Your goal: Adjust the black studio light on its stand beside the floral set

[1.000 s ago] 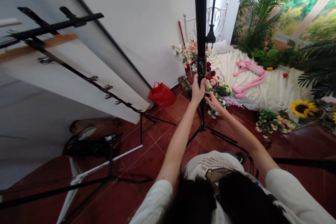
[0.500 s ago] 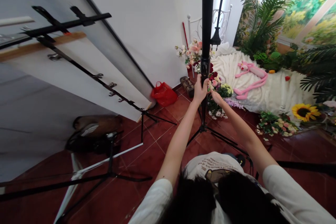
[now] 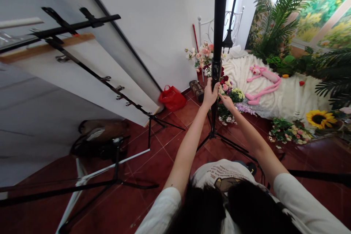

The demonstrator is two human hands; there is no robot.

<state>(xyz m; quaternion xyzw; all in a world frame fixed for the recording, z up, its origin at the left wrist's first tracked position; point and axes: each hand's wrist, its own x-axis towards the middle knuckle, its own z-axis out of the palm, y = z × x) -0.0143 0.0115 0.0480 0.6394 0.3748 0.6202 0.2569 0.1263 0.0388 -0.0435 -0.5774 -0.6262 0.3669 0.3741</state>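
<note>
A black light stand (image 3: pixel 220 18) rises upright in front of me, its tripod legs on the floor. My left hand (image 3: pixel 210 94) is wrapped around its pole just below a dark collar. On the pole's right side, slightly lower, my right hand (image 3: pixel 226 101) is closed in a pinch against the stand. What those fingertips grip is hidden. A black power plug (image 3: pixel 227 40) hangs on its cord close beside the pole, above my hands.
At left, a white board (image 3: pixel 115 95) is clipped to a black crossbar on stands. A red bag (image 3: pixel 172 98) sits by the wall. Artificial flowers (image 3: pixel 204 55), a pink plush toy (image 3: pixel 267 76) on white fabric, and a sunflower (image 3: pixel 320 119) are at right. Tripod legs cross the tiled floor.
The view has shifted slightly, so the scene sits a little further right. My right fingers have drawn in closer to the pole. My left hand keeps its hold.
</note>
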